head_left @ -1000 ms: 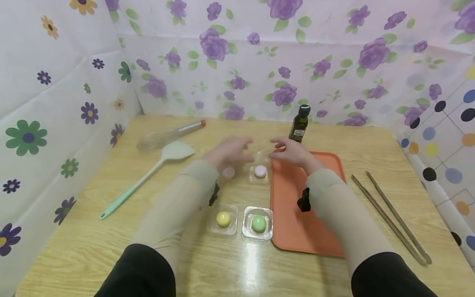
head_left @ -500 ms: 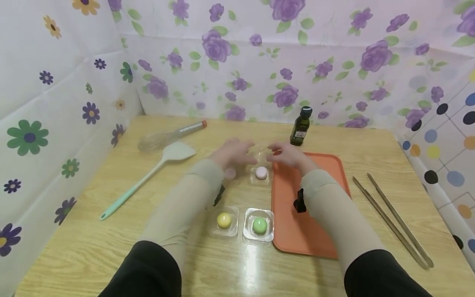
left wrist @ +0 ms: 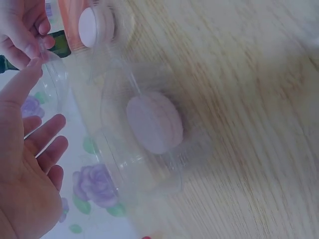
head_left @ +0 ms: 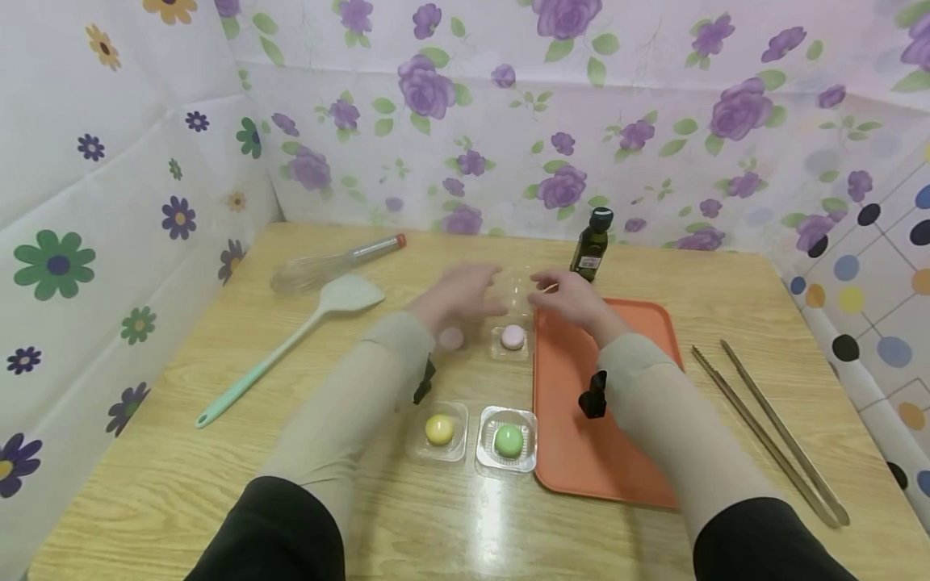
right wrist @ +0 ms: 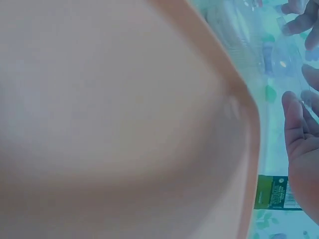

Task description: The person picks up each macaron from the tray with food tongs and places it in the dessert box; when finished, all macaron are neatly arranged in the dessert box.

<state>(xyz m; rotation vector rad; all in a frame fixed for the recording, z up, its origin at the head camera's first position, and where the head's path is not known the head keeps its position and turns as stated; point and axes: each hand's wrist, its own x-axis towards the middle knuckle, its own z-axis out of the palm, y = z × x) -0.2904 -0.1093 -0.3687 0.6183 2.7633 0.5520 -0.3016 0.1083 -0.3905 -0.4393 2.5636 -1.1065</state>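
Observation:
Between my two hands is a clear plastic lid (head_left: 517, 292), held up near the back of the table. My left hand (head_left: 463, 292) touches its left side with thumb and index finger spread; the other fingers (left wrist: 47, 137) are loosely bent. From the right, my right hand (head_left: 570, 300) pinches its edge between thumb and fingers (right wrist: 293, 112). Below the lid, a pink macaron (head_left: 513, 337) sits in a clear box (head_left: 501, 353). Another pink macaron (left wrist: 154, 123) in clear plastic lies beneath my left hand.
Nearer me are a yellow macaron (head_left: 439, 430) and a green macaron (head_left: 508, 440) in clear boxes. An orange tray (head_left: 567, 452) lies under my right arm. A dark green bottle (head_left: 591, 246) stands behind it. Tongs (head_left: 770, 436) lie right; a spatula (head_left: 298, 331) and whisk (head_left: 334, 266) left.
Both hands shift slightly toward me, then back up and away, with the clear lid now showing more upright between them. The macarons and tools stay where they were.

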